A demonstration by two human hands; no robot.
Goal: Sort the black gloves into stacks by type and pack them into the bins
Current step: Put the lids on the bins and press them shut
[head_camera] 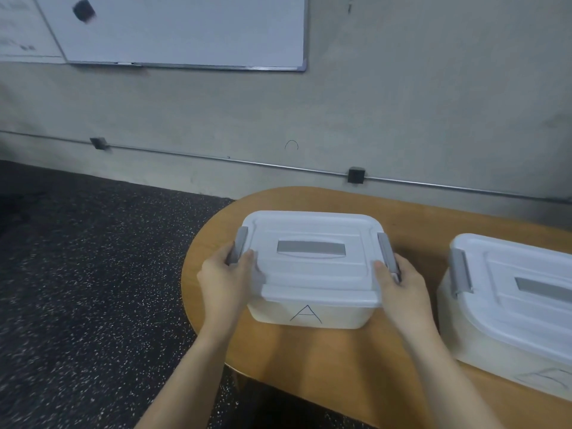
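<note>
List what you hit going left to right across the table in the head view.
left hand → left latch → lid handle → right latch → right hand → second bin. Both hands grip bin A at its ends.

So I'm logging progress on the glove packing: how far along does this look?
Done: cannot tell; no gloves show, and both lids are on. In hand: the left hand and right hand grip the grey latches of bin A. Left: the second bin sits shut beside it on the table; contents hidden.
</note>
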